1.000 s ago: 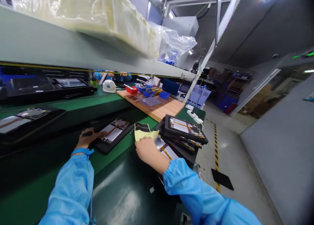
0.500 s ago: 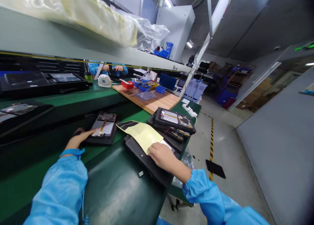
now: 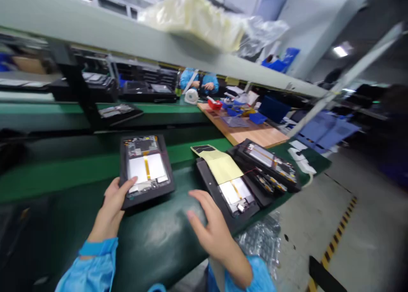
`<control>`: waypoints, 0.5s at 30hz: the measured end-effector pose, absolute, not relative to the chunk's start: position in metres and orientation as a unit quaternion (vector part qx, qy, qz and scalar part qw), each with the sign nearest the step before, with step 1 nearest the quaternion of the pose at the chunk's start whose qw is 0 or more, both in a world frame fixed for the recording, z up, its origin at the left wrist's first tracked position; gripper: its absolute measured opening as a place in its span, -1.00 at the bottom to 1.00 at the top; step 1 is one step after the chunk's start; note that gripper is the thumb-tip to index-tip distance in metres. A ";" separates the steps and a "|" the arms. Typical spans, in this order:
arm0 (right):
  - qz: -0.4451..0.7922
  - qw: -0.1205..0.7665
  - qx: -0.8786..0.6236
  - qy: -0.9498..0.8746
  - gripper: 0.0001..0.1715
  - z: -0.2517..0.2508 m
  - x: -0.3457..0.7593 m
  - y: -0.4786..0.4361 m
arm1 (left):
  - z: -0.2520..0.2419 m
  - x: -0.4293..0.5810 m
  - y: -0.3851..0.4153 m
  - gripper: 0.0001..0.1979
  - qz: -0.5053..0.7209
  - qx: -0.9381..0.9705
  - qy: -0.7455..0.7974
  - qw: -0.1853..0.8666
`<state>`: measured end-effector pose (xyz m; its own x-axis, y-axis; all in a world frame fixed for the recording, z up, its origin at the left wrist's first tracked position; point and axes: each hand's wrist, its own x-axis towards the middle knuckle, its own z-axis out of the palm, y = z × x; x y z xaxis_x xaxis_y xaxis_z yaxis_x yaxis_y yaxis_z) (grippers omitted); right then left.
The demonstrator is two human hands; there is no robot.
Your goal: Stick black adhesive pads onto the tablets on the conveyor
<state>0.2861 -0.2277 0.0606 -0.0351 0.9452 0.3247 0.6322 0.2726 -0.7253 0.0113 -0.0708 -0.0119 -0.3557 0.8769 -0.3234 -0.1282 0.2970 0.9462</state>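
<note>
My left hand (image 3: 114,202) grips the near left corner of an opened tablet (image 3: 153,166) in a black foam tray, thumb on top and fingers at the side. A white battery with an orange ribbon cable and a circuit board show inside. My right hand (image 3: 212,226) is raised over the green mat, thumb and fingers apart, holding nothing. Just beyond it lies a second opened tablet (image 3: 234,194) in a black tray, partly covered by a yellow sheet (image 3: 221,166) with a black patch at its far end.
More opened tablets (image 3: 267,158) in black trays are stacked at the right, near a white power strip (image 3: 302,160). A wooden board (image 3: 255,134) carries red and blue bins. A shelf beam (image 3: 178,45) runs overhead. Across the bench, a person in blue sleeves (image 3: 199,81) works.
My left hand has brought its tablet nearer over the mat. My right hand has let go of the yellow sheet and drawn back, opening. The view has swung left.
</note>
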 end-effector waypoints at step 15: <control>0.280 0.320 -0.560 -0.711 -0.30 -0.035 0.245 -0.179 | -0.080 -0.016 -0.224 -0.35 0.388 0.652 0.635 0.145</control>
